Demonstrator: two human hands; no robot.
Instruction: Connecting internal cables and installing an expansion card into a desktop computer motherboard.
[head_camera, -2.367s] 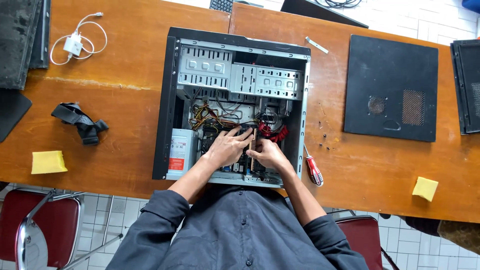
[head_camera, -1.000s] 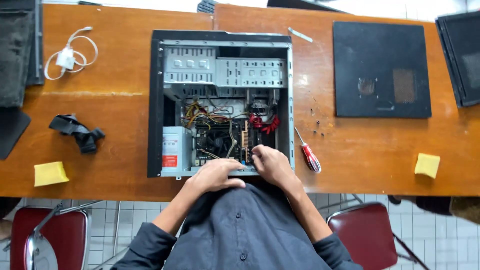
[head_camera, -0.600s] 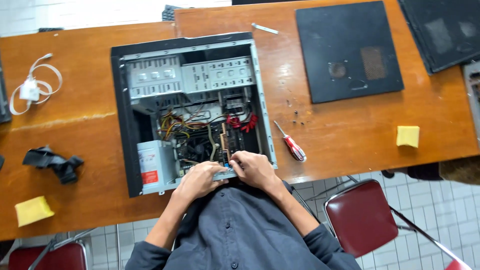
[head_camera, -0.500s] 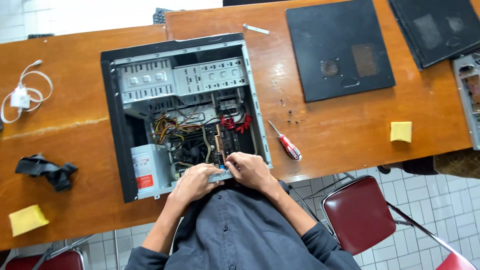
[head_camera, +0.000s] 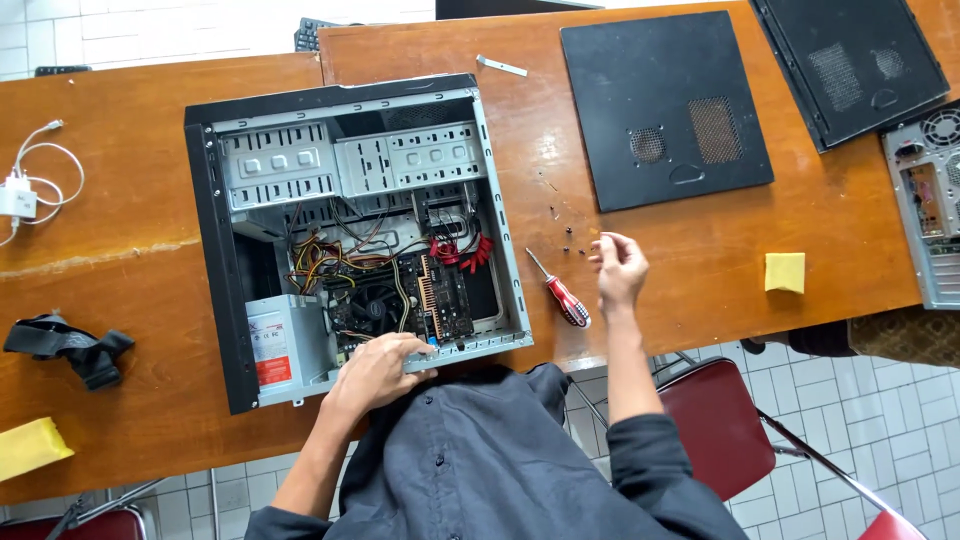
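Resting on near edge of open computer case, left hand lies with fingers spread loosely, gripping nothing. Right hand hovers over worktop, fingers pinched narrow; contents too small to tell. Small screws at its 10 o'clock, red-handled screwdriver at 8 o'clock. Half second ago both hands were at case edge; right has left it.

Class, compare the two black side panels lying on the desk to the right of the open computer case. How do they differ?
The nearer side panel lies wholly in view; the farther side panel is cut off by the picture's top edge. The nearer panel sits almost square to the desk edge; the farther one is turned more. Both are flat, black, with vent grilles, and lie on the wooden desk.
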